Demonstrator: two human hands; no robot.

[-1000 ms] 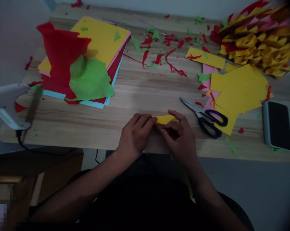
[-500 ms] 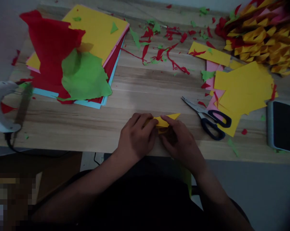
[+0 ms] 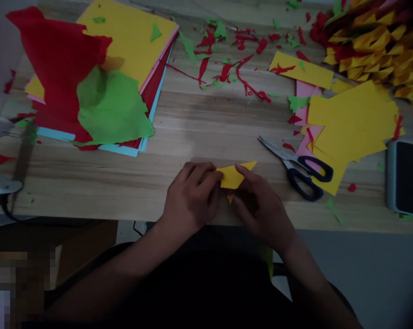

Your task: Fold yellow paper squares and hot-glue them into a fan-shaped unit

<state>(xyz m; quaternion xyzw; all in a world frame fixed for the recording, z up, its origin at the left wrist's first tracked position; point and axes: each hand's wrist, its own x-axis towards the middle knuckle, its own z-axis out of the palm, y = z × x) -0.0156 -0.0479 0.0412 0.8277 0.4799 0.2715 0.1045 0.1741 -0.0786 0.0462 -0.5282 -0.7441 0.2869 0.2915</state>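
Note:
Near the table's front edge, a small folded piece of yellow paper point(image 3: 230, 177) lies between my two hands. My left hand point(image 3: 193, 194) is closed on its left end, the fingers bent over it and the thumb hidden. On the right side my right hand point(image 3: 263, 205) grips it, the index finger resting on its upper face. One pointed corner sticks out beyond that finger, and a smaller point shows below. To the right of my right hand lie scissors point(image 3: 288, 163) with dark handles, their blades slightly apart.
Stacked coloured sheets point(image 3: 148, 27) sit at the left under torn red paper point(image 3: 59, 55) and green paper point(image 3: 112, 107). A white glue gun point(image 3: 1, 178) stands at the left edge. Yellow pieces point(image 3: 357, 123), a phone point(image 3: 408, 178) and a folded-paper model point(image 3: 381, 50) are at the right; scraps point(image 3: 227, 71) lie scattered behind.
The yellow paper has turned and shows more of its face, with a point now below. My right index finger has come down onto it. The view has shifted slightly.

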